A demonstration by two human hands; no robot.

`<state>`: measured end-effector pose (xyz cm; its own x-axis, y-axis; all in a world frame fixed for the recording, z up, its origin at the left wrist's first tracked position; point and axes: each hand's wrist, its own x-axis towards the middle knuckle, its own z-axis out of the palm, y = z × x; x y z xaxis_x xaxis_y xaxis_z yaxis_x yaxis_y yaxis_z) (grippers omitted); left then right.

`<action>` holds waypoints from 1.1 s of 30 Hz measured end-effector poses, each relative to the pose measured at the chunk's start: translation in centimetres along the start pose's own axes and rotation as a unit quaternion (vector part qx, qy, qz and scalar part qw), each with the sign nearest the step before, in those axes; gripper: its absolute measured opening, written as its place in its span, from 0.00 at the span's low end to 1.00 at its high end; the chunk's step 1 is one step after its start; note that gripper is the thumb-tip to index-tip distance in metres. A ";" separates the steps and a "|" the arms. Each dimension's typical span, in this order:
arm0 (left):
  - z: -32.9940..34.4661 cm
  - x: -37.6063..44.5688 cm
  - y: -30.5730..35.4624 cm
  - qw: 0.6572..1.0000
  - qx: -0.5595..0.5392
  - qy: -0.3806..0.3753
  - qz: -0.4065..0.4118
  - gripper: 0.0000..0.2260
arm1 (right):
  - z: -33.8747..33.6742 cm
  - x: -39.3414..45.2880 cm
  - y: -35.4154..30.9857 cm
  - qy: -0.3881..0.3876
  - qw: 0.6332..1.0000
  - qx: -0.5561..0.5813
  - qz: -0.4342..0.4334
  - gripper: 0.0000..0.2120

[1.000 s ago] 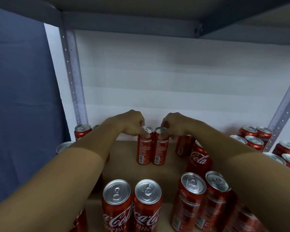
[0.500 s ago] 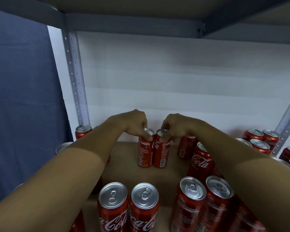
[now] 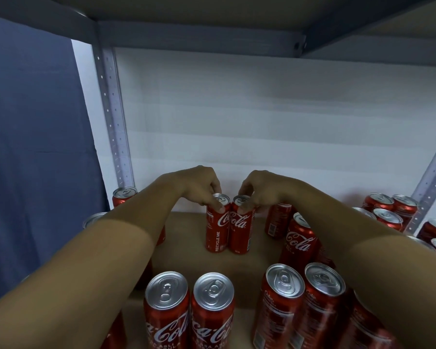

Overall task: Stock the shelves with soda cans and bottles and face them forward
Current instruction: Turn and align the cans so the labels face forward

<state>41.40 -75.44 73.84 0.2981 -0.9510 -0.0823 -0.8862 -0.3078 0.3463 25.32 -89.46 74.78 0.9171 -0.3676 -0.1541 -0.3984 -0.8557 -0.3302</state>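
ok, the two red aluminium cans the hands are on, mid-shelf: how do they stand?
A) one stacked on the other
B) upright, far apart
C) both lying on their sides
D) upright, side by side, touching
D: the left hand and right hand each grip the top of one upright red aluminium can, and the two cans' sides meet on the tan shelf board.

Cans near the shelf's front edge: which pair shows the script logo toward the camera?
The left pair, two cans side by side below the left forearm, shows the white script. The right pair shows small print panels instead.
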 end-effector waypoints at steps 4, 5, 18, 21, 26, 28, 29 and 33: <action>-0.4 -0.3 -0.3 0.999 -0.019 -0.033 0.012 0.23 | -0.2 -0.7 -0.3 -0.024 0.999 0.030 -0.022 0.26; -0.4 -0.4 -0.2 0.999 -0.025 -0.028 0.004 0.27 | -0.1 -0.9 -0.4 -0.022 0.999 0.025 -0.021 0.30; -0.1 -1.0 -0.3 1.000 0.003 -0.023 0.016 0.24 | 0.4 -1.0 -0.3 -0.015 0.999 -0.004 -0.049 0.28; 0.1 -1.2 -0.6 0.999 -0.030 -0.014 0.001 0.30 | 0.8 -1.2 -0.4 -0.018 0.999 0.023 -0.040 0.38; 0.9 -1.5 -0.5 0.998 -0.051 0.030 -0.020 0.25 | 1.1 -1.2 -0.8 0.013 1.000 0.018 -0.022 0.32; 0.8 -1.6 -0.5 0.999 -0.035 0.023 -0.013 0.22 | 1.2 -1.1 -0.7 0.015 0.999 0.024 -0.032 0.25; 0.7 -1.7 -0.6 1.000 -0.024 0.017 -0.007 0.21 | 1.2 -1.2 -0.6 0.012 0.999 0.018 -0.036 0.25; 0.5 -2.2 -0.7 0.999 -0.045 -0.010 0.008 0.23 | 1.1 -1.3 -0.6 0.007 0.999 0.002 -0.046 0.28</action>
<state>41.19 -73.12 73.32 0.2759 -0.9565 -0.0947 -0.8549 -0.2893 0.4307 24.36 -88.08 74.20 0.9496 -0.2930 -0.1112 -0.3134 -0.8846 -0.3455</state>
